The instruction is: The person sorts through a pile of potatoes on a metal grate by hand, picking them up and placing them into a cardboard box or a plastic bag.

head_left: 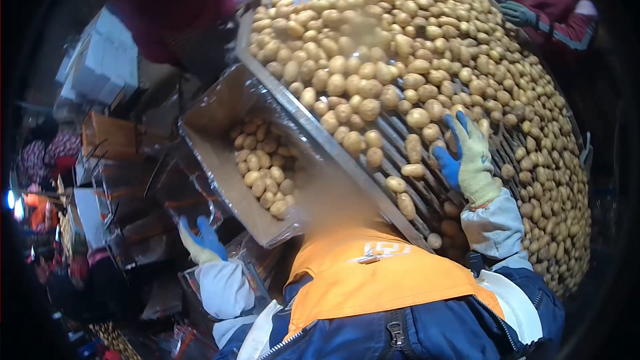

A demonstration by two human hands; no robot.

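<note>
Potatoes [373,87] cover the slatted metal sorting table [393,130]. My right hand [470,160], in a yellow and blue glove, lies over the slats with its fingers apart, the fingertips beside several potatoes. Left of the table's metal edge is a plastic-lined cardboard box [213,120], with a heap of potatoes inside. Near the box's lower left side is my left hand [203,240], also gloved, its fingers spread and nothing in them.
Co-workers in dark red stand at the upper left [173,7] and upper right [547,7]. White boxes [103,60] are stacked at the left, above an orange-brown box [110,135]. Plastic-covered items lie left of the lined box.
</note>
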